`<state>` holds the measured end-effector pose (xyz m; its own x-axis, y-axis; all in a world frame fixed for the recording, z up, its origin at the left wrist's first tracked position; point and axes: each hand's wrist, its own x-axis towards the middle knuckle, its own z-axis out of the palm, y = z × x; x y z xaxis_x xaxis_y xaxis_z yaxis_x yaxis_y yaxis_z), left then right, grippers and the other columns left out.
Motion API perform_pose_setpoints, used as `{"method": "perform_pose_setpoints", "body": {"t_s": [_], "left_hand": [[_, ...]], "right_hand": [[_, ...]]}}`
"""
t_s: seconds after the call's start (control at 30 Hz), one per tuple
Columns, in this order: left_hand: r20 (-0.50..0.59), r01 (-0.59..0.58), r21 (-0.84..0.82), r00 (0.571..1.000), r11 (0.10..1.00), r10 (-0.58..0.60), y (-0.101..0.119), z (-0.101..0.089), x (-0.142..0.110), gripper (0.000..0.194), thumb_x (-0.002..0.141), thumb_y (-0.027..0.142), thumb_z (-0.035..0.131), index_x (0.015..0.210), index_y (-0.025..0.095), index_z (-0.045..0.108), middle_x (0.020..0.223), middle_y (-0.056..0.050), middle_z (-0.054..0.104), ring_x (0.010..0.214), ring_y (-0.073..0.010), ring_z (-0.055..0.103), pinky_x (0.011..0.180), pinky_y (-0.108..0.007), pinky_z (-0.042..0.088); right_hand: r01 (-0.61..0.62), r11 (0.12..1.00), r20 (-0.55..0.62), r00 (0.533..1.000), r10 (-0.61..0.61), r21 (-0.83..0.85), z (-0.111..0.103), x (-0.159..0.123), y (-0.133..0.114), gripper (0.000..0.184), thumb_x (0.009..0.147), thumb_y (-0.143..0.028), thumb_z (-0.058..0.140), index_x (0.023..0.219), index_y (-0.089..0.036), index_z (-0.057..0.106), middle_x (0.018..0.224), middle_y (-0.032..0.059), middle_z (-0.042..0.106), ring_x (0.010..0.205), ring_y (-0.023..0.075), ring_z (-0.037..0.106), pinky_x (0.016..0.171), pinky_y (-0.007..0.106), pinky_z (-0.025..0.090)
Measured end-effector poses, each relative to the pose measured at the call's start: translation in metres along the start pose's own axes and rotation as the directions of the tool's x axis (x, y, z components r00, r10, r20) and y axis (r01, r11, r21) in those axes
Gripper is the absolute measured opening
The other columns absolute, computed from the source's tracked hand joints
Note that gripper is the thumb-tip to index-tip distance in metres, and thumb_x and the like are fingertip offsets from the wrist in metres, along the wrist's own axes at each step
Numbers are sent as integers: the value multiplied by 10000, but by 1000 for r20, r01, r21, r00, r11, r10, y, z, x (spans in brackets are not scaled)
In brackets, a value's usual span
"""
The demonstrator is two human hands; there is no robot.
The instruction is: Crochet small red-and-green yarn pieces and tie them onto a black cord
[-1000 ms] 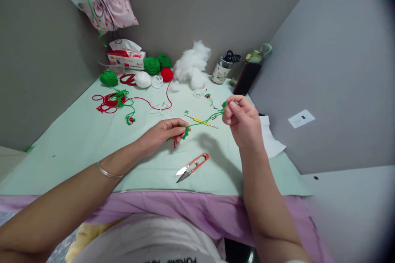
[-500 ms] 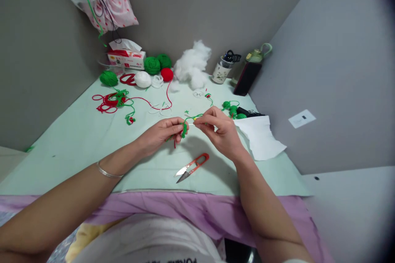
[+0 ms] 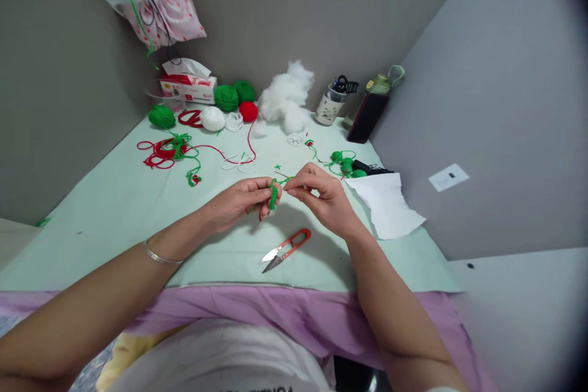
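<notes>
My left hand (image 3: 252, 197) is closed around a small green crocheted piece (image 3: 274, 196), pinched between thumb and fingers. A short red yarn end pokes out below those fingers. Close beside it on the right, my right hand (image 3: 316, 196) pinches a thin needle, its fingertips almost at the green stitches; most of the needle is hidden. Green yarn and a slim tool with a yellow part show just behind the fingertips. Orange-handled thread snips (image 3: 287, 250) lie on the table below both hands.
Red and green yarn (image 3: 165, 152) lies tangled at left. Yarn balls (image 3: 226, 98), a tissue box (image 3: 190, 87), white stuffing (image 3: 287, 98), a pen cup (image 3: 331, 104) and a bottle (image 3: 371, 110) line the back. Green pieces (image 3: 348, 165) and white paper (image 3: 389, 205) lie at right.
My right hand has moved slightly left and down, closer to the green piece, so less of the needle shows. My left hand stays nearly in place.
</notes>
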<state>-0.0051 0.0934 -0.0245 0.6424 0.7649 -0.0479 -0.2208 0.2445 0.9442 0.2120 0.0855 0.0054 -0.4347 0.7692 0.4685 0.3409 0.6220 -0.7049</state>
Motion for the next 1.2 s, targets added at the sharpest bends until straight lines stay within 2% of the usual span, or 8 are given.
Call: {"method": "perform_pose_setpoints", "body": {"t_s": [0.2,0.3,0.4,0.47,0.63,0.73,1.07,1.2], "left_hand": [[-13,6,-5,1000,1000,-6,3,2,-1,194,872,350,673,899,159,655,850,-18,557,641,-96,516,621,-236,460],[-83,0,-15,997,1000,-1,4,5,0,200,866,349,679,914,170,604,812,2,556,615,-94,519,605,-232,459],[-184,-46,-14,982,999,43,5,6,1,204,866,310,682,895,203,511,740,38,561,582,-84,520,589,-207,439],[-215,-75,-1,974,997,73,4,5,1,196,867,280,676,898,212,495,722,52,565,572,-76,523,588,-193,428],[-189,-87,-4,978,996,84,2,3,2,125,862,233,657,923,208,551,758,53,572,588,-65,531,606,-186,435],[-220,-104,3,970,995,103,3,3,1,104,865,215,632,924,211,546,790,42,603,587,-67,526,607,-190,437],[-270,-86,-21,960,996,77,2,6,1,184,877,244,626,986,215,482,852,12,673,575,-84,575,600,-219,470],[-235,-76,10,969,997,76,2,6,1,153,875,266,643,926,193,518,788,26,627,576,-80,566,593,-215,475]], "right_hand": [[-49,990,0,999,49,136,3,0,2,93,920,-189,654,925,-223,740,800,13,569,752,140,530,652,282,415],[-68,992,-20,997,70,107,5,1,1,86,918,-189,654,911,-216,735,791,13,567,742,140,526,649,282,411],[-100,994,-37,994,102,42,7,1,-2,82,923,-201,645,900,-212,723,790,11,570,709,134,510,646,284,406],[-119,993,-46,992,119,8,9,0,-3,80,924,-206,640,901,-209,716,792,8,569,676,125,492,638,284,400],[-147,989,-71,987,146,-8,14,0,-3,81,915,-195,635,888,-204,711,776,-3,547,648,115,479,619,277,388],[-163,987,-82,983,162,4,17,0,-3,90,914,-193,627,886,-206,712,768,-4,539,674,120,499,619,274,389],[-195,977,-141,968,205,86,18,2,-4,82,898,-204,642,855,-199,711,755,-7,554,669,116,493,615,269,385],[-172,973,-119,975,190,151,17,2,-1,92,906,-216,651,971,-212,716,791,-4,547,705,123,512,650,270,410]]}}
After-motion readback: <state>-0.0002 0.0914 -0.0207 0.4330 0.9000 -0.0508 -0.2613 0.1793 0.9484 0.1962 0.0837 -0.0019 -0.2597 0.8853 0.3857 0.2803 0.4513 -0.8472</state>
